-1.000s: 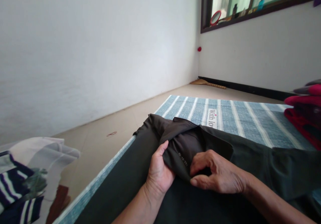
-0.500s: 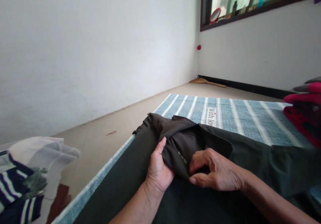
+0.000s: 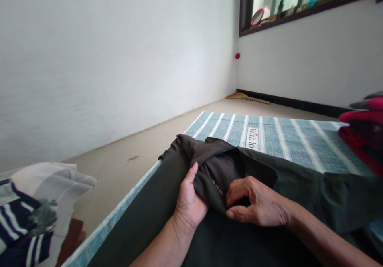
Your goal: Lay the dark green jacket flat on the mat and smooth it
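Observation:
A dark green collared garment (image 3: 140, 199) lies spread on the blue-and-white striped cover (image 3: 218, 125). Its neck area is folded open, showing a brownish-black inner side with small pale size printing. My left hand (image 3: 190, 205) is closed on the folded cloth, thumb on top and fingers underneath, partly hidden. Just right of the printing, my right hand (image 3: 259, 203) pinches the edge of the same cloth between thumb and curled fingers. One sleeve stretches out to the right.
A pile of red and dark folded clothes (image 3: 362, 133) stands at the right edge. White and navy striped clothes (image 3: 24, 211) lie at the lower left. On the floor by the far wall is a wooden-handled tool (image 3: 248, 97). A red-rimmed mirror (image 3: 257, 17) stands on the windowsill.

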Demonstrator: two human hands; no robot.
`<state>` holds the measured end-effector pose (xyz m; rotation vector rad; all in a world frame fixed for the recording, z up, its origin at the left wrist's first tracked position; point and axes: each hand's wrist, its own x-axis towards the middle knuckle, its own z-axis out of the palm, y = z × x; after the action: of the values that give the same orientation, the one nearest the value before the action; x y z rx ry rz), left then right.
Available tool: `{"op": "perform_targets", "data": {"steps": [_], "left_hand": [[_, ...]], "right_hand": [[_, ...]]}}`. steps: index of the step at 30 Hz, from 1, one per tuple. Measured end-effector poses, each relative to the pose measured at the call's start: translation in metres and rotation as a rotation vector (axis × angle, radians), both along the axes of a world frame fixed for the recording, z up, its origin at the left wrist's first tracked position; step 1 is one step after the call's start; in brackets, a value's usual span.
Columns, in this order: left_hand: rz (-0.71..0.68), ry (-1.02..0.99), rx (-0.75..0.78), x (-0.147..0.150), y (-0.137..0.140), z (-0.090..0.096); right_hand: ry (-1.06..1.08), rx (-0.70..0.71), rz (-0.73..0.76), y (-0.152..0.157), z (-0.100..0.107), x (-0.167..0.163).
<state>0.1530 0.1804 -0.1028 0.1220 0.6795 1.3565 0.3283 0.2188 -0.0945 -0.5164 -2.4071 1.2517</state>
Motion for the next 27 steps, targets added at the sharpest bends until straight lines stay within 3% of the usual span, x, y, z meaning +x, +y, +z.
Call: {"op": "perform_targets", "data": {"steps": [11, 15, 17, 22, 27], "left_hand": [[0.007, 0.004, -0.005, 0.001, 0.0, 0.002], [-0.008, -0.006, 0.023, 0.0, 0.0, 0.001], [-0.027, -0.015, 0.043, -0.001, 0.0, -0.001], [-0.053, -0.018, 0.108, -0.004, 0.001, -0.006], [-0.059, -0.022, 0.112, -0.004, 0.001, -0.007]], "right_hand": [[0.005, -0.011, -0.005, -0.001, 0.0, 0.0], [0.017, -0.075, -0.034, -0.001, -0.002, -0.003], [0.035, -0.136, -0.124, -0.001, -0.007, -0.006], [0.116, -0.189, -0.518, -0.001, -0.021, -0.016], [0.027, -0.146, -0.665, 0.001, -0.023, -0.02]]}}
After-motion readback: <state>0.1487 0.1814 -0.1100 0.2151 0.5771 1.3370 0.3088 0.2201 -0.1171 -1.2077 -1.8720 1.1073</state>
